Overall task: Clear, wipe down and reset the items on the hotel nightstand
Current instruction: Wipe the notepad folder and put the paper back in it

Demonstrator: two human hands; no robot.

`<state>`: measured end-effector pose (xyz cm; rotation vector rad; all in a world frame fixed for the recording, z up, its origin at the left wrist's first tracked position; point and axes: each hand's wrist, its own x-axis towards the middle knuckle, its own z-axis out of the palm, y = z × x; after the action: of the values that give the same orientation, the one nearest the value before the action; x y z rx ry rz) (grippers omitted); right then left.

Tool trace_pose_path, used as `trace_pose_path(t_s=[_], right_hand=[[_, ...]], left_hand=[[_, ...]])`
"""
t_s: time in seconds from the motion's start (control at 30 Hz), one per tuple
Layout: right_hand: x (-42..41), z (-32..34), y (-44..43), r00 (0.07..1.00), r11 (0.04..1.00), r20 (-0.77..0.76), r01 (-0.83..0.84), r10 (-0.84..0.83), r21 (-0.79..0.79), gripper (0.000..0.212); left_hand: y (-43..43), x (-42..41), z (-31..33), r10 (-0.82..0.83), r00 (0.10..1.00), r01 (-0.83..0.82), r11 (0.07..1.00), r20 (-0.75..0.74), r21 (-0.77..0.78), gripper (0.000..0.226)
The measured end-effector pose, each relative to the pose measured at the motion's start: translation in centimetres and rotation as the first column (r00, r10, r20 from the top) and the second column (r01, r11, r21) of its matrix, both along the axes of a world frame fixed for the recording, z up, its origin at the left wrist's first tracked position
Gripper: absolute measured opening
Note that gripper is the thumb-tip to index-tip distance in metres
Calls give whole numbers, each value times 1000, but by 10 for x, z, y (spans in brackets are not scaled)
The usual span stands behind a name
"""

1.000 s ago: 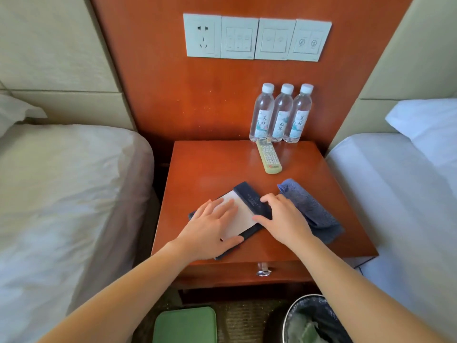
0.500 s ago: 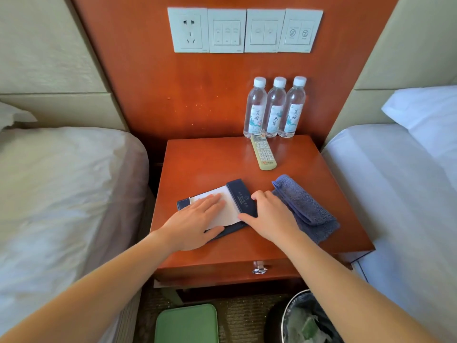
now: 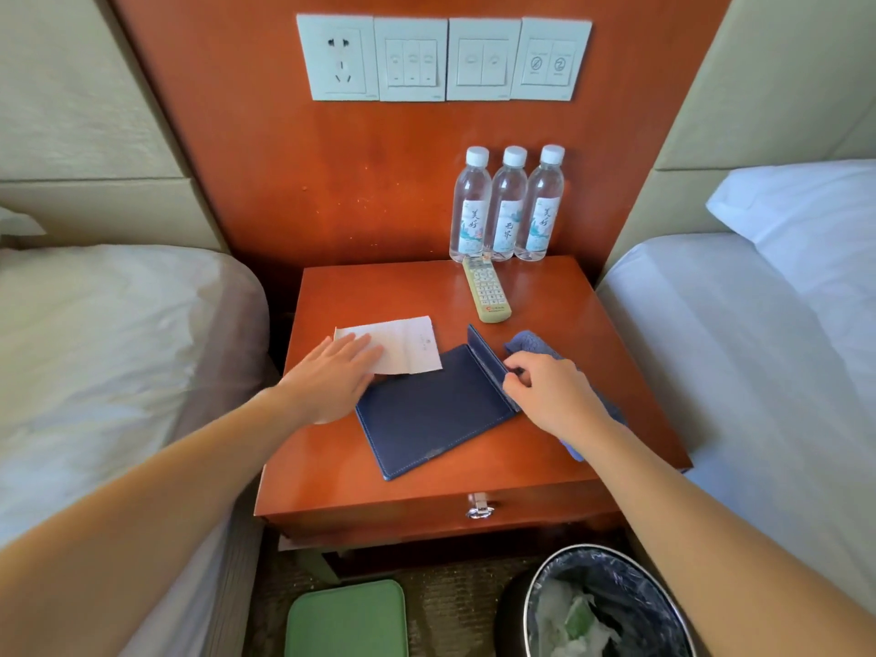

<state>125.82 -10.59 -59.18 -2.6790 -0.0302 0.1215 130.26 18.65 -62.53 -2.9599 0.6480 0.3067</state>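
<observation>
A dark blue notepad holder [image 3: 426, 410] lies on the wooden nightstand [image 3: 545, 467]. My right hand [image 3: 545, 391] pinches its raised flap at the right end. A white notepaper [image 3: 403, 348] lies just beyond the holder's left end, and my left hand [image 3: 332, 377] presses flat on its near left part. A blue cloth [image 3: 526, 343] sits behind my right hand, mostly hidden by it. Three water bottles [image 3: 507, 206] stand at the back, with a remote control [image 3: 486, 289] lying in front of them.
Beds flank the nightstand, one on the left [image 3: 95, 372] and one on the right [image 3: 758, 348]. On the floor below are a lined waste bin [image 3: 606, 604] and a green object [image 3: 348, 618]. A switch panel [image 3: 443, 59] is on the wall. A drawer handle [image 3: 479, 507] faces me.
The white paper has come out of the blue holder and slid left and back under my left hand. My right hand has lifted the holder's flap upright.
</observation>
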Motion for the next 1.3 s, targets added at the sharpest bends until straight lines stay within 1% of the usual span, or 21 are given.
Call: trace_pose_path(t_s=[0.03,0.1,0.17,0.23,0.27,0.3,0.37,0.4,0.43,0.5,0.53,0.6,0.7,0.83,0.9,0.97,1.0,1.07,1.1,1.2,1.3], right_hand=[[0,-1,-4,1000,1000,-5,11,-11,-4,28],[-1,-3,-13,999,999,-28,45,-45,0,30],[-3,-4,-20,996,997,-43,74,-74,20,30],[-5,-5,-25,994,994,-61,94,-91,58,28],[-5,-5,-28,992,990,-75,107,-100,89,26],[-5,-6,-31,990,984,-88,120,-109,131,25],[-6,-7,-37,988,968,-102,133,-113,213,23],[-8,-8,-41,991,964,-65,130,-118,231,21],[-9,-10,-45,991,967,23,120,-128,223,20],[-10,-18,-54,966,991,235,86,-108,102,23],[-10,-22,-59,955,998,291,60,-58,3,27],[-8,-31,-72,968,989,251,56,-20,-136,40],[-6,-38,-89,985,956,158,116,-75,-268,54],[3,-29,-92,968,966,168,211,-186,-148,45],[6,-20,-89,933,952,257,287,-252,-107,39],[8,-6,-89,875,939,358,345,-327,14,37],[8,0,-89,872,942,358,320,-335,102,38],[7,6,-82,927,945,258,207,-273,255,38],[5,5,-77,960,954,192,152,-205,256,39],[1,-24,-60,988,999,157,2,-10,50,44],[-2,-47,-48,993,997,93,-72,72,-5,48]], left_hand=[[-1,4,0,38,999,-38,999,-11,21,53],[-13,5,0,114,993,-114,994,-13,0,60],[-38,-4,2,112,994,-110,976,-3,-189,64],[-73,-19,5,-43,999,41,928,1,-370,62],[-91,-26,4,-139,990,130,908,8,-397,63],[-108,-30,1,-210,978,196,897,8,-397,67],[-132,-30,-9,-216,976,186,906,-36,-379,75],[-139,-27,-15,-186,981,156,915,-47,-371,77],[-143,-25,-20,-163,986,138,924,-41,-357,78],[-146,-24,-25,-133,991,130,937,11,-325,78],[-146,-24,-26,-125,992,129,939,35,-319,77],[-147,-25,-25,-114,992,122,942,44,-312,74],[-149,-26,-25,-96,994,106,950,49,-292,71],[-152,-22,-27,-100,994,107,964,40,-243,68],[-152,-19,-28,-118,992,123,969,40,-212,70],[-150,-17,-29,-141,989,149,970,52,-193,75],[-149,-16,-30,-154,987,161,969,54,-189,77],[-148,-16,-31,-168,984,177,967,63,-181,77],[-147,-15,-31,-172,983,182,968,70,-175,77],[-147,-16,-31,-184,979,199,962,92,-186,75],[-145,-17,-31,-158,984,175,945,85,-276,82]])
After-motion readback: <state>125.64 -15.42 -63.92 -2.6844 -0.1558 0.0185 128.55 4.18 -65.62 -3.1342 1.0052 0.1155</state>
